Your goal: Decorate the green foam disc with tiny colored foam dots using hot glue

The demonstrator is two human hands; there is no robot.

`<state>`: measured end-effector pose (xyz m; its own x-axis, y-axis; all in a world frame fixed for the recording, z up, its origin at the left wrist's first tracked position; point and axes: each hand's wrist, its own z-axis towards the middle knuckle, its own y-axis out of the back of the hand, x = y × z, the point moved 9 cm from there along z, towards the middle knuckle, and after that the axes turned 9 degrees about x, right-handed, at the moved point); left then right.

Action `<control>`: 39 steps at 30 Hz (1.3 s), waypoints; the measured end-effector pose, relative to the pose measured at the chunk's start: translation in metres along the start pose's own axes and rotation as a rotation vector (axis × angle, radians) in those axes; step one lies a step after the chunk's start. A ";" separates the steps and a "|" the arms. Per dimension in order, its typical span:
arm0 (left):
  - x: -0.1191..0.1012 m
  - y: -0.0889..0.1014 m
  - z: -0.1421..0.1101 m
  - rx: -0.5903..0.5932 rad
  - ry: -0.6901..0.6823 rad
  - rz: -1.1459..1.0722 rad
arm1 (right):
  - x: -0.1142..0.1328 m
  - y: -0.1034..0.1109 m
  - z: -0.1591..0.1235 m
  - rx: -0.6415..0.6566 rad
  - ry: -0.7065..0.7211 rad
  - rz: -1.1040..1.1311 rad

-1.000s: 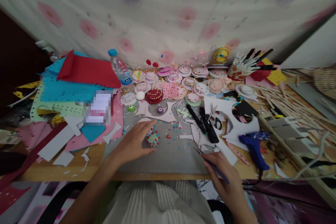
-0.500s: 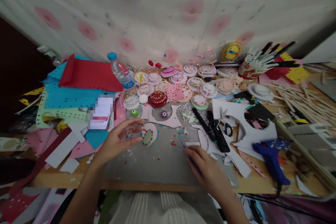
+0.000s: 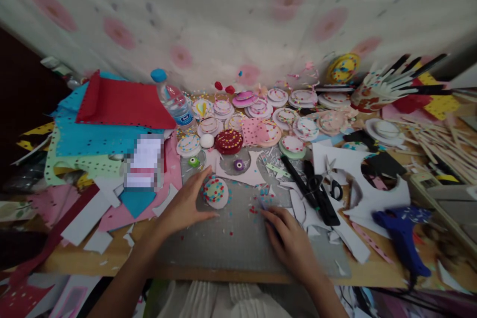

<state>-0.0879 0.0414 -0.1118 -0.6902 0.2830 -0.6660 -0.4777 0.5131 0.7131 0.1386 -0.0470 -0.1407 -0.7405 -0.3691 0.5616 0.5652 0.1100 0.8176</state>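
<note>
A small round craft piece (image 3: 215,191), pale green with red and blue dots on a white disc, rests on the grey cutting mat (image 3: 208,253). Around its left side curves my left hand (image 3: 186,206), open, with thumb and fingers apart; whether they touch the disc I cannot tell. My right hand (image 3: 288,236) is closed on a slim pen-like tool (image 3: 263,204), mostly hidden by the fingers. Its tip is close to loose red and blue dots (image 3: 254,209) on the mat. Behind lie a white cut-out sheet (image 3: 242,175) and a purple eye-like bead (image 3: 238,164).
Several decorated discs (image 3: 257,108) line the back, beside a water bottle (image 3: 178,104). On the right are scissors (image 3: 330,174), black pens (image 3: 300,181), a blue glue gun (image 3: 404,236) and wooden sticks (image 3: 443,139). Coloured sheets (image 3: 122,104) and a phone (image 3: 144,161) lie left.
My left hand's fingers have spread wider around the disc. More dots now show across the disc's top, where the pale green middle looked bare. The view has shifted slightly; my right hand stays near the loose dots.
</note>
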 end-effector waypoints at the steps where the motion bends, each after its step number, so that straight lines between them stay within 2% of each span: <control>1: 0.002 -0.003 0.000 0.001 0.009 0.011 | -0.001 0.001 0.000 -0.013 -0.004 0.011; 6: 0.007 -0.012 0.002 -0.046 0.049 0.031 | -0.006 0.009 0.000 -0.085 -0.028 0.088; 11: -0.004 -0.008 0.004 -0.089 0.036 -0.008 | -0.014 0.015 0.001 -0.141 -0.079 0.188; 16: -0.017 -0.009 0.017 -0.086 0.014 -0.083 | -0.017 0.017 0.001 -0.189 -0.093 0.172; 21: -0.022 -0.015 0.037 -0.098 -0.013 -0.092 | -0.020 0.016 0.000 -0.228 -0.116 0.172; 26: -0.022 -0.016 0.034 -0.170 -0.055 -0.123 | -0.022 0.021 -0.002 -0.286 -0.132 0.263; 31: -0.023 -0.014 0.022 -0.240 -0.074 -0.131 | -0.010 0.043 -0.018 -0.448 -0.060 0.182; 36: -0.016 -0.003 0.006 -0.288 -0.045 -0.248 | 0.007 0.074 -0.033 -0.468 0.049 0.021; 39: -0.005 0.001 -0.003 -0.280 -0.011 -0.386 | 0.010 0.100 -0.033 -0.520 0.034 0.048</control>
<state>-0.0867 0.0377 -0.1065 -0.4286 0.1237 -0.8950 -0.8273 0.3444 0.4438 0.2000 -0.0697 -0.0574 -0.7020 -0.4052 0.5856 0.7105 -0.3424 0.6148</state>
